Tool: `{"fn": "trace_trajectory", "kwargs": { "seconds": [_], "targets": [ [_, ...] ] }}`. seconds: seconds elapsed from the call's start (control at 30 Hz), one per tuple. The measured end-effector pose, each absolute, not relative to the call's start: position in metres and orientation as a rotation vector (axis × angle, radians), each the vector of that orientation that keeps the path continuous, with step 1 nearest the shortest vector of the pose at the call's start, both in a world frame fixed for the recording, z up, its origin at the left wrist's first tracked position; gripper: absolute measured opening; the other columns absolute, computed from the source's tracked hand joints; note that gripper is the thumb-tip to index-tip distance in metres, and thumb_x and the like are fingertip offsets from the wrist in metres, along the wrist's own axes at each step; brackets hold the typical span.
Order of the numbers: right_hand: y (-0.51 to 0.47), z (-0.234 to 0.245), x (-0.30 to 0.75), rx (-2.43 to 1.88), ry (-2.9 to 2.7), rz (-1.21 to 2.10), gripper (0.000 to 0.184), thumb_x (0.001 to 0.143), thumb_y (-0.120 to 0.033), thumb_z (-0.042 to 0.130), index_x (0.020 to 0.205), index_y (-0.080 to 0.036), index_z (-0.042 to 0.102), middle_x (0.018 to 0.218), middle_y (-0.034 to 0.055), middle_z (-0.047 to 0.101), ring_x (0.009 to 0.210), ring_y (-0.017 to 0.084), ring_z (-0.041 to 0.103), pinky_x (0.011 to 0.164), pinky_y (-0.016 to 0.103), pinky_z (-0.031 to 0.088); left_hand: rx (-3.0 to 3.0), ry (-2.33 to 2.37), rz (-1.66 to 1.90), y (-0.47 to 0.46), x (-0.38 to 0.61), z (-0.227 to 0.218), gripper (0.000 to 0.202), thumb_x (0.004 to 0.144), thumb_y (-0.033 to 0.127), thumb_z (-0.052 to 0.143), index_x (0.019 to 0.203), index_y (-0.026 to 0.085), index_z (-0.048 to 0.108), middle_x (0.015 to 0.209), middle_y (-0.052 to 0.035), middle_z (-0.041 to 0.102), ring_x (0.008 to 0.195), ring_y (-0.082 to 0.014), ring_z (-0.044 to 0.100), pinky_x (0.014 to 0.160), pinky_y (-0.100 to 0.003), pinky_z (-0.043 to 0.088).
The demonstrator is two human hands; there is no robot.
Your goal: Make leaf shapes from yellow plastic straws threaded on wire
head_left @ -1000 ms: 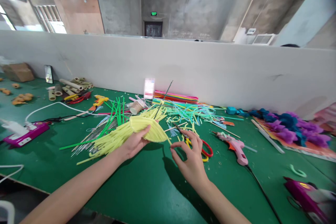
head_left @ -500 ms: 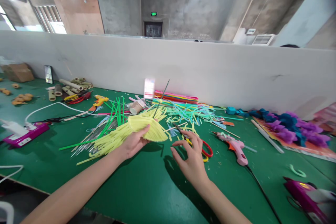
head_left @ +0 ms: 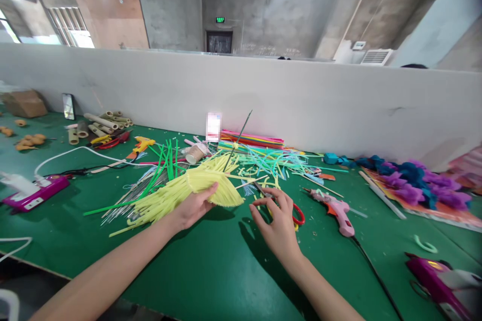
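Note:
My left hand (head_left: 198, 206) pinches a fan-shaped piece of yellow pipe cleaners (head_left: 216, 188) between thumb and fingers. A thin dark stem (head_left: 243, 130) with a small yellow knot slants up behind the fan. Under and beside my left hand spreads a pile of loose yellow pipe cleaners (head_left: 158, 200). My right hand (head_left: 276, 223) hovers right of the fan, thumb and index fingertips close together in a pinch; whatever they hold, if anything, is too small to make out. Scissors (head_left: 299, 214) with red and yellow handles lie behind my right hand, partly hidden by it.
A pink glue gun (head_left: 341, 215) lies at the right, its cord running forward. Green pipe cleaners (head_left: 171, 158) and a paper cup (head_left: 196, 153) lie behind the yellow pile. Purple power strips (head_left: 37, 193) flank both sides. A white partition (head_left: 150, 90) closes the back.
The fan has turned slightly and its stem leans farther right. My right hand has shifted a little right, and its thumb and index finger have come closer together.

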State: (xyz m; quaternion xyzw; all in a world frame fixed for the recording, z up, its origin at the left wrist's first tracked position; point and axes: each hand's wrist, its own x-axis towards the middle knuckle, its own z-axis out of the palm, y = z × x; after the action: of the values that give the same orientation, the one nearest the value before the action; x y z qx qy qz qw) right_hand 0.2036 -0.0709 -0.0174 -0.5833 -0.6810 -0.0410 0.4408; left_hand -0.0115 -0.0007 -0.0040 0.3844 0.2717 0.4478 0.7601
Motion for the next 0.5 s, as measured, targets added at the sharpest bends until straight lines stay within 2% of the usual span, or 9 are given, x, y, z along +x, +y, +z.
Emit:
{"fn": "trace_trajectory", "kwargs": {
  "seconds": [0.23,0.4,0.5],
  "targets": [
    [-0.068,-0.013,0.21,-1.465,-1.659,-0.122,0.013,0.085,-0.034,0.057,0.082,-0.023,0.065,0.111,0.0084,0.056,0.113,0.027,0.044,0.095,0.046,0.038,0.822,0.589,0.976,0.001,-0.012,-0.007,0.048,0.083,0.025,0.066,0.13,0.023,0.054,0.129,-0.008,0.059,0.115,-0.0244,0.057,0.095,-0.036,0.05],
    [-0.061,0.0,0.237,-1.544,-1.566,-0.191,0.021,0.085,-0.038,0.053,0.082,-0.022,0.065,0.103,0.0089,0.062,0.104,0.026,0.053,0.092,0.044,0.039,0.794,0.596,0.963,0.003,-0.014,-0.006,0.038,0.086,0.026,0.062,0.123,0.019,0.059,0.126,-0.0096,0.061,0.111,-0.0234,0.06,0.091,-0.033,0.053],
    [-0.059,0.02,0.264,-1.684,-1.515,-0.076,0.026,0.084,-0.043,0.049,0.086,-0.021,0.063,0.096,0.0076,0.066,0.092,0.024,0.06,0.08,0.037,0.045,0.781,0.554,0.955,0.004,-0.014,-0.006,0.037,0.088,0.027,0.059,0.122,0.016,0.059,0.124,-0.0123,0.061,0.108,-0.0244,0.061,0.086,-0.034,0.055]
  ]
}}
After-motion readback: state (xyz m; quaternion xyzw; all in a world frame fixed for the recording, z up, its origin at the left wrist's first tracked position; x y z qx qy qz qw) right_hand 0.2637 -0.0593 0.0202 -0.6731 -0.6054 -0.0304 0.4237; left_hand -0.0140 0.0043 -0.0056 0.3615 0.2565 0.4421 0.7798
